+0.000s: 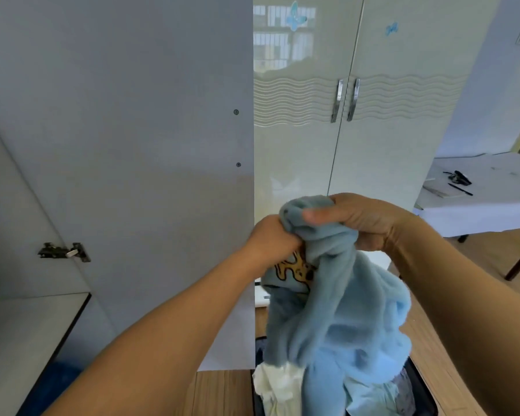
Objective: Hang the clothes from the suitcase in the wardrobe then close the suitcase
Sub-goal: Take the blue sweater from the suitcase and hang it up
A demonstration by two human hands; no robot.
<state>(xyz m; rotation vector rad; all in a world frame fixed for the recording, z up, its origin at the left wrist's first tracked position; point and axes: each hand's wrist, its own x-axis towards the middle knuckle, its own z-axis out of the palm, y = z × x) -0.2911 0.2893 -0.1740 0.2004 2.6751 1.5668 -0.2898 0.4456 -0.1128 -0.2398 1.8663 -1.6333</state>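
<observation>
A light blue fleece garment (342,310) with a yellow and brown print near its top hangs bunched in front of me. My right hand (364,219) grips its gathered top, thumb across the fabric. My left hand (272,238) grips the same bunch from the left, just below. Under the garment lies the open dark suitcase (419,382) on the floor, with a white cloth (278,385) and other pale blue clothes in it. The wardrobe's open door (132,145) stands at the left; its two closed cream doors (357,130) with metal handles are straight ahead.
A shelf board (27,331) with a dark edge sits inside the wardrobe at lower left, a hinge (63,252) above it. A white-covered table (478,205) with pens and dark objects stands at the right. The floor is wooden.
</observation>
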